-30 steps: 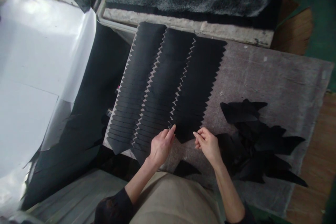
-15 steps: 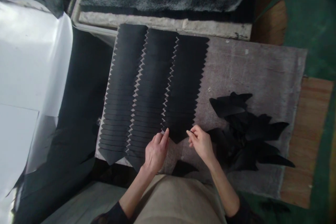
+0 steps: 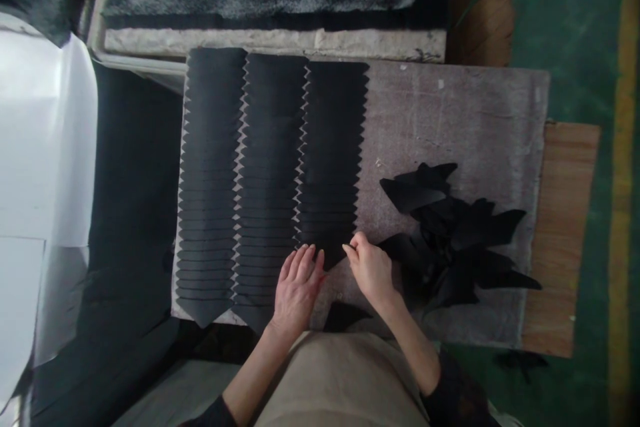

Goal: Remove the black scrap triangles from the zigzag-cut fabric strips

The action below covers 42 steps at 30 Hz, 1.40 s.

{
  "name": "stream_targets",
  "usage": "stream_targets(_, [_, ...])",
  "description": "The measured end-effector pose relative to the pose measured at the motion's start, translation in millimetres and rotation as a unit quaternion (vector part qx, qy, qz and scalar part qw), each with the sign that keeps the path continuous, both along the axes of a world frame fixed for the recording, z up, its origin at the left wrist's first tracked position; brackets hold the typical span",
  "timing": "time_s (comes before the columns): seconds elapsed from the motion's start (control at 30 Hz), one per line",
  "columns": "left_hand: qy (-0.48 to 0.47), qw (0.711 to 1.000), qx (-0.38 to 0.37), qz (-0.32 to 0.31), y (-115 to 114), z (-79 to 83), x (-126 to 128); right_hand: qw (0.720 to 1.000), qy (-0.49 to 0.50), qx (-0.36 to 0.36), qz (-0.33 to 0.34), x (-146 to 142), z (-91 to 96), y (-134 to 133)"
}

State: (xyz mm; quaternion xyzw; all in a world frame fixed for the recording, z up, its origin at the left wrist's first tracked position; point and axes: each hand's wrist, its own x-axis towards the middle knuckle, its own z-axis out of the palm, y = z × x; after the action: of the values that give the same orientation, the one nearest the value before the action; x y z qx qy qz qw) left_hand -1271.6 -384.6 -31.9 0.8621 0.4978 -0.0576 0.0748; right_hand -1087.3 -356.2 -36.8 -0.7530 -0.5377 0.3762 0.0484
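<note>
Three columns of overlapping black leather-like pieces run down the board, their pointed side tips making zigzag edges: a left column (image 3: 213,147), a middle column (image 3: 270,147) and a right column (image 3: 333,140). My left hand (image 3: 299,287) lies with fingers stretched out at the lower left corner of the right column, over the gap beside the middle one. At that column's lower right corner, my right hand (image 3: 369,267) pinches the edge of the lowest black piece (image 3: 331,255) between thumb and finger. A loose heap of black pieces (image 3: 460,233) lies to the right of my right hand.
The columns and heap lie on a greyish cloth-covered board (image 3: 450,120), with a wooden plank (image 3: 563,233) beyond its right edge. One black piece (image 3: 345,315) rests close to my body. Behind stands a pale-edged tray (image 3: 250,40) bearing dark sheets. White sheets (image 3: 40,147) are at left.
The view has shifted, moving the board leftward in the picture. My left hand's fingers now lie flatter on the lower end of the columns. My right hand keeps its pinch at the right corner.
</note>
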Motion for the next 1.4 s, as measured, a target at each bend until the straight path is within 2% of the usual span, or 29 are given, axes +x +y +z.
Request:
stream_targets(0.07, [0.004, 1.000, 0.001, 0.004, 0.0, 2.0, 3.3, 0.998, -0.048, 0.001, 0.026, -0.3, 1.6, 0.2])
stream_targets(0.2, [0.003, 1.000, 0.007, 0.007, -0.1, 4.0, 8.9, 0.999, -0.017, -0.031, 0.032, 6.0, 2.7, -1.6])
stream_targets(0.3, [-0.006, 1.000, 0.000, 0.014, 0.0, 3.6, 9.6, 0.998, -0.057, -0.024, 0.026, 13.8, 6.7, -12.6])
stream_targets(0.37, [-0.009, 1.000, -0.001, 0.020, 0.0, 3.2, 9.2, 0.997, -0.071, -0.010, 0.041, 18.0, 11.3, -28.5])
stream_targets(0.5, [-0.008, 1.000, -0.004, 0.026, -0.6, 3.6, 9.7, 0.991, -0.005, -0.010, 0.132, 17.9, 16.7, -73.5])
stream_targets(0.63, [-0.023, 1.000, -0.005, 0.020, -0.7, 5.1, 10.0, 0.980, -0.030, -0.042, 0.192, 14.9, 13.7, -101.6])
stream_targets(0.77, [-0.087, 0.995, -0.037, 0.033, -1.6, 10.7, 5.7, 0.983, 0.070, -0.073, 0.151, 27.2, 17.7, -94.5])
stream_targets(0.87, [-0.161, 0.982, -0.074, 0.062, -6.5, 17.3, 1.7, 0.985, 0.091, -0.064, 0.134, 36.1, 22.9, -83.3])
stream_targets(0.97, [-0.204, 0.971, -0.114, 0.061, -13.7, 20.8, -0.2, 0.984, 0.048, -0.053, 0.162, 32.2, 21.1, -82.1])
stream_targets(1.1, [-0.236, 0.958, -0.144, 0.079, -20.3, 20.0, -0.7, 0.971, -0.004, -0.057, 0.232, 20.1, 16.0, -91.7])
stream_targets(1.17, [-0.269, 0.941, -0.172, 0.109, -20.2, 20.8, -0.9, 0.969, 0.017, -0.047, 0.242, 20.2, 19.7, -92.8])
stream_targets(1.23, [-0.319, 0.905, -0.235, 0.156, -17.3, 24.3, -0.9, 0.970, 0.036, -0.017, 0.238, 24.8, 28.2, -88.6])
stream_targets(1.3, [-0.368, 0.845, -0.328, 0.206, -11.9, 30.0, -0.9, 0.966, 0.048, 0.040, 0.251, 30.9, 38.7, -80.6])
stream_targets(1.4, [-0.413, 0.727, -0.492, 0.244, -2.3, 38.1, -2.6, 0.939, 0.079, 0.150, 0.300, 37.4, 51.9, -67.5])
